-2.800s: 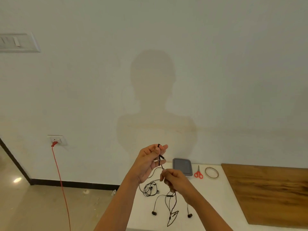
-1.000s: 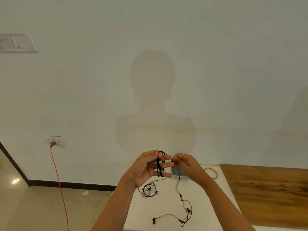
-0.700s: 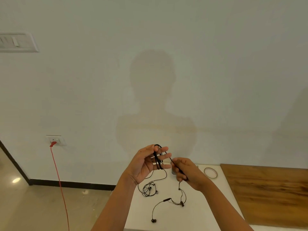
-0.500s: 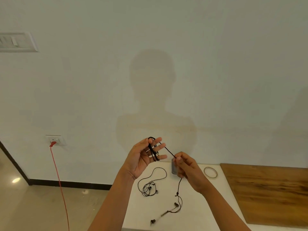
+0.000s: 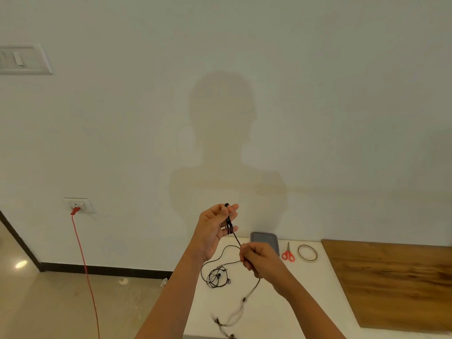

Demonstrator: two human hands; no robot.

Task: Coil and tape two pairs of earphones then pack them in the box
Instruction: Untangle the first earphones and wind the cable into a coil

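Note:
My left hand is raised above the white table, with black earphone cable wound in several loops around its fingers. My right hand sits lower and to the right, pinching the same cable; the free end hangs blurred below it with the earbuds near the table's front edge. A second pair of black earphones lies in a loose tangle on the table under my left wrist. A grey box rests at the table's back edge, partly behind my right hand.
Red-handled scissors and a ring of tape lie right of the box. A wooden board covers the table's right side. A red cord hangs from a wall socket at left, over the floor.
My right hand dropped from level with the left hand's fingertips to below them, drawing the cable taut. The loose end has swung and lifted, and more loops sit on my left fingers.

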